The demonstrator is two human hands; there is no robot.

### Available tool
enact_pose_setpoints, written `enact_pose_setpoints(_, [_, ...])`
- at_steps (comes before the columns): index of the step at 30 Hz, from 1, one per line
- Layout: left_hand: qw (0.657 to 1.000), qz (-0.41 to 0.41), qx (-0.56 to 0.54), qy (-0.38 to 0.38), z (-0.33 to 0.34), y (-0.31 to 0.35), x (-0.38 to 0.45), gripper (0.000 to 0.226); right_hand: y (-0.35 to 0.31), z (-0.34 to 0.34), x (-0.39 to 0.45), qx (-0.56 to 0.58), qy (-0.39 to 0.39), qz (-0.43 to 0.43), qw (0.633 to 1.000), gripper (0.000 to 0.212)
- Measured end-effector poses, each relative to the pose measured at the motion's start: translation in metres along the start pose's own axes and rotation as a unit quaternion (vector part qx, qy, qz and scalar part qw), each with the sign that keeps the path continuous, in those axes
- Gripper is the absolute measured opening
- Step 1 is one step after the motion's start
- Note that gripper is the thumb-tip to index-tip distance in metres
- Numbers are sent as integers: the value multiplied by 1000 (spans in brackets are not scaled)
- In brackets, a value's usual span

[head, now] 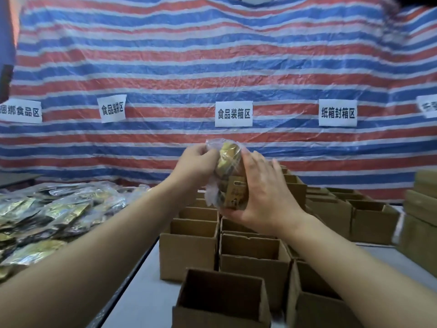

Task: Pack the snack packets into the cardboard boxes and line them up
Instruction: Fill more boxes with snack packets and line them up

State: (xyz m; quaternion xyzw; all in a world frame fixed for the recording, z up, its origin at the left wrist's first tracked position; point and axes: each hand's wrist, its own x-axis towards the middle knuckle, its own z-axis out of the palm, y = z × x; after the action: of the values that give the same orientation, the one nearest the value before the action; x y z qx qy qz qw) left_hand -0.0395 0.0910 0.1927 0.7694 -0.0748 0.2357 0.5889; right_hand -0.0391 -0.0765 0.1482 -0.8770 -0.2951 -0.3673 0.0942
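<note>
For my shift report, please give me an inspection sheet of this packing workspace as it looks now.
Surface: grey table, bare strip between packets and boxes.
Job's things: bundle of snack packets in clear wrap, held above open cardboard boxes standing in rows; loose packet pile at left.
Clutter: nothing seen.
Grippers: left hand and right hand both grip the bundle.
Cables: nothing seen.
Surroundings: striped tarp behind, with paper signs; stacked boxes at right.

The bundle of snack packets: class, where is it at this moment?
In the head view, the bundle of snack packets is centre frame, held up between the left hand and right hand, above the rows of open cardboard boxes.
</note>
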Motion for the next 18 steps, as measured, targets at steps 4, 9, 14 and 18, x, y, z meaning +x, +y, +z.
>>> enact_pose_setpoints(4, [997,-62,-5,-48,14,-2,-5,31,9,1,-13,-41,-34,-5,999,134])
enact_pose_setpoints(9, [997,-61,-1,-42,18,-14,-13,29,11,7,-20,53,8,27,998,111])
enact_pose_setpoints(14, [988,-134,-48,-54,2,-61,-38,38,19,16,-29,327,-15,174,929,55])
enact_pose_setpoints(18, [978,-134,117,-104,-11,-135,-75,20,17,34,-41,458,-71,219,859,52])
